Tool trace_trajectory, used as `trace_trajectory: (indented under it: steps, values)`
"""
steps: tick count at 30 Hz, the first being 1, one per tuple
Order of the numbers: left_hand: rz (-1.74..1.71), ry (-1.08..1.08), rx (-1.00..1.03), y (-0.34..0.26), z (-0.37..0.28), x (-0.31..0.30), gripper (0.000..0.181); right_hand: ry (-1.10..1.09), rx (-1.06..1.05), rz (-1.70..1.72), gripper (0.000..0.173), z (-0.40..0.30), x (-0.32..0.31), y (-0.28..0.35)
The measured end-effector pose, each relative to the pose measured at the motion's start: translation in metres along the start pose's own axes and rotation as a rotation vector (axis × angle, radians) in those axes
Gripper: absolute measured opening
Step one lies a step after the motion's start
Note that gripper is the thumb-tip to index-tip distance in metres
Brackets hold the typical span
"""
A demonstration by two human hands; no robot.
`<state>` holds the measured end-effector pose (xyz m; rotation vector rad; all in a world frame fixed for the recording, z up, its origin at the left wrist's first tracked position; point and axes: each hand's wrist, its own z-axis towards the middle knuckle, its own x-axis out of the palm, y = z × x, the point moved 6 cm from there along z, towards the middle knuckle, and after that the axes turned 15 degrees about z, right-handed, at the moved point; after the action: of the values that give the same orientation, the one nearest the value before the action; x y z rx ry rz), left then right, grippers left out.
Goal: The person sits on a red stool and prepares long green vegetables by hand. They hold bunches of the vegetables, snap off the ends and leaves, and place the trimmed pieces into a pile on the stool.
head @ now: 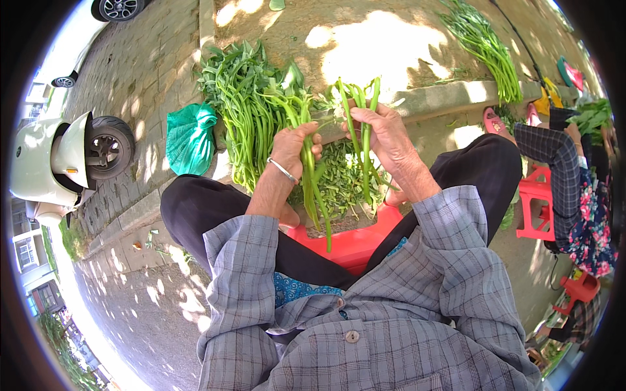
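My left hand (295, 151), with a bangle at the wrist, grips a few green leafy stems (309, 171) that hang down over the red plastic stool (337, 244). In my right hand (381, 127) are several thicker green stalks (367, 146), held upright between thumb and fingers. A thin stem strand spans part of the space between the hands. Below them lies a heap of small leaves and stem pieces (342, 181). Beyond my left hand rests a large pile of long leafy greens (249, 112) on the kerb.
A tied green bag (190, 139) stands left of the pile. Another bundle of greens (494, 63) lies across the kerb (440, 97). At the left is a parked scooter (63, 161). Other people sit at the right, near a red stool (536, 205).
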<state>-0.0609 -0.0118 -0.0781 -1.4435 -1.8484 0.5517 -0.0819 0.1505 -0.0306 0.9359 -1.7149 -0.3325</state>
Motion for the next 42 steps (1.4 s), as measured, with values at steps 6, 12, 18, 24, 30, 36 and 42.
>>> trace_trajectory:
  steps: [6,12,18,24,30,36,42]
  values:
    - [-0.064,0.079,0.078,-0.009,-0.013,0.028,0.025,0.054,-0.012,-0.231,0.014,-0.005,0.01,-0.02]
    - [0.079,0.097,0.193,-0.011,-0.007,0.024,0.023,0.15,-0.029,-0.289,0.013,-0.009,0.011,-0.022]
    - [-0.028,0.028,0.204,-0.023,-0.002,-0.003,0.018,-0.013,0.104,-0.16,0.024,-0.01,0.006,-0.016]
    - [-0.152,0.144,0.201,-0.043,-0.005,-0.025,0.022,-0.082,0.113,-0.113,0.026,-0.009,-0.002,-0.004]
    - [-0.242,0.113,0.179,-0.046,0.0,-0.034,0.015,-0.105,0.114,-0.094,0.029,-0.008,-0.007,0.001]
    - [-0.269,0.07,0.149,-0.046,0.003,-0.046,0.014,-0.195,0.053,-0.081,0.03,-0.004,-0.019,0.004]
    - [-0.283,0.077,0.148,-0.052,-0.003,-0.048,0.014,-0.311,-0.077,-0.082,0.024,-0.004,-0.028,0.019]
